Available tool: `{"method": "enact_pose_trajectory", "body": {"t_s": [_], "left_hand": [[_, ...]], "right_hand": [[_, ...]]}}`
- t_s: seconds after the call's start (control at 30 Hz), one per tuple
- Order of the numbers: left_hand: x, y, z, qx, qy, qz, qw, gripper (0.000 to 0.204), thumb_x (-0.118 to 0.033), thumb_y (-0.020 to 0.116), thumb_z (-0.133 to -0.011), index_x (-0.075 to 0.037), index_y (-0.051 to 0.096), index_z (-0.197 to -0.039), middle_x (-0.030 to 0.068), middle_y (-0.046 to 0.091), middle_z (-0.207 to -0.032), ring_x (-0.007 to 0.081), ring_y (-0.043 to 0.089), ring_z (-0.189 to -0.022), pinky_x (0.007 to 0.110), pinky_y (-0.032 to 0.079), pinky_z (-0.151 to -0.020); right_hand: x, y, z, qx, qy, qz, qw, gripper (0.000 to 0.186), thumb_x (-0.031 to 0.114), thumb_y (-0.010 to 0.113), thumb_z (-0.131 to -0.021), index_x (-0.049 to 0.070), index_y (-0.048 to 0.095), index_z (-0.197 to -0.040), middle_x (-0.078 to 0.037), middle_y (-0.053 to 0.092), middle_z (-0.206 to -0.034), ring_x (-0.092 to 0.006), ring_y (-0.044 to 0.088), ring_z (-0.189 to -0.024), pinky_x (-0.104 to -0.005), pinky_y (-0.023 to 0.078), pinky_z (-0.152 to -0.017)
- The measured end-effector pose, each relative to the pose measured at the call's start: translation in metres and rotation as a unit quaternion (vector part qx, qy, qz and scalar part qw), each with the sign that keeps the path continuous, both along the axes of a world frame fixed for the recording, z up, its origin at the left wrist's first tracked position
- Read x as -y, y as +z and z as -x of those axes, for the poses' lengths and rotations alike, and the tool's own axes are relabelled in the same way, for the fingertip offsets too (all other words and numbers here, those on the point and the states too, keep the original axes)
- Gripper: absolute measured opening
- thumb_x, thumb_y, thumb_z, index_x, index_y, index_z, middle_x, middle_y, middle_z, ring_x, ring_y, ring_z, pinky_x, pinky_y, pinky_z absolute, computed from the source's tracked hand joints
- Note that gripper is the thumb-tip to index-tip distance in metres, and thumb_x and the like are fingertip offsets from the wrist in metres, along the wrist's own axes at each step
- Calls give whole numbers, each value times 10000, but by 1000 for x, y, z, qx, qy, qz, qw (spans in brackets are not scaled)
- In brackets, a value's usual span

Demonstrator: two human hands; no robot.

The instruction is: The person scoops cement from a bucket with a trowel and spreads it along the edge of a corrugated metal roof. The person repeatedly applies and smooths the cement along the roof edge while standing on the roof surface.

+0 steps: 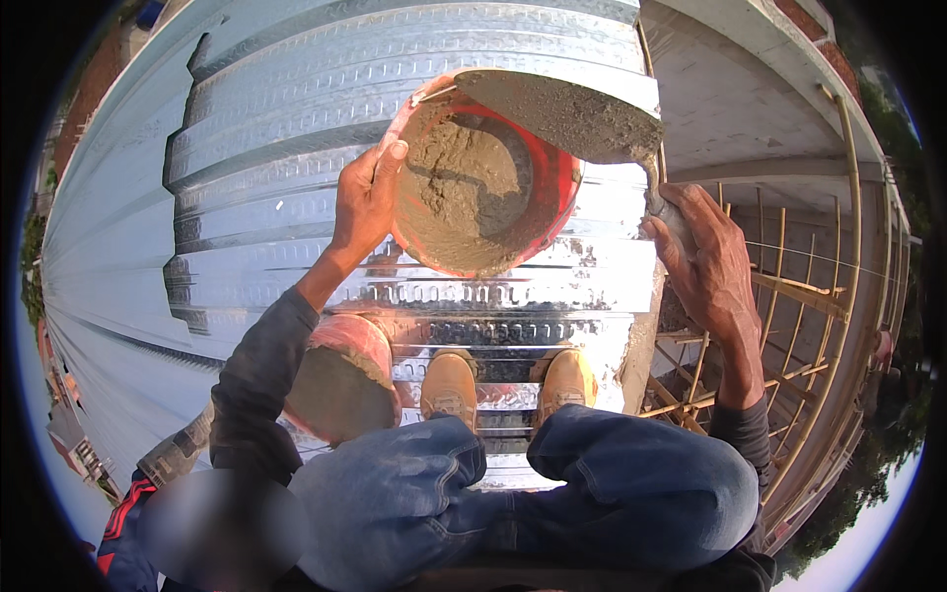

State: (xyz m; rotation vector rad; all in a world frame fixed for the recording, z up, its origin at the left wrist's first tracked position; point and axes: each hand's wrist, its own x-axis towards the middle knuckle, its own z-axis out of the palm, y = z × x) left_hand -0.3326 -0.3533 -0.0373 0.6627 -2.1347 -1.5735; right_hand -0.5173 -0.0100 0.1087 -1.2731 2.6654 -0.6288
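A red bucket [464, 187] holding wet grey mortar stands on ribbed metal decking [256, 168]. My left hand [365, 197] grips its left rim, thumb along the outside near the top. My right hand [695, 252] is closed on the handle of a trowel [562, 109], right of the bucket. The trowel's mortar-coated blade reaches over the bucket's upper right rim. A second reddish bucket [345, 380] of grey mortar sits below the first, partly behind my left forearm.
My boots [449, 385] are on the decking. At right, a mortar-smeared edge [636, 365] drops beside bamboo scaffolding [843, 197] and a concrete structure [760, 89]. Another person's dirty gloved hand [168, 454] and striped sleeve [123, 518] are at lower left, near the second bucket.
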Motion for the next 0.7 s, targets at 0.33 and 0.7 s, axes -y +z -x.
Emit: {"method": "enact_pose_trajectory", "body": {"t_s": [0.33, 0.7], "left_hand": [[-35, 50, 7, 73, -127, 72, 987, 568, -481, 572, -1138, 62, 722, -1065, 96, 646, -799, 143, 575, -749, 379, 497, -673], [-23, 34, 4, 86, -76, 105, 988, 658, -557, 502, -1144, 59, 731, -1184, 108, 698, -884, 158, 621, -832, 389, 529, -756]], "right_hand": [[53, -61, -51, -30, 142, -194, 970, 292, 243, 556, -1090, -21, 664, -1153, -199, 712, -878, -377, 760, -732, -485, 596, -607], [-1, -74, -73, 545, 35, -21, 837, 443, 464, 640, -1093, 100, 759, -1316, -54, 651, -742, -157, 647, -645, -372, 547, -609]]}}
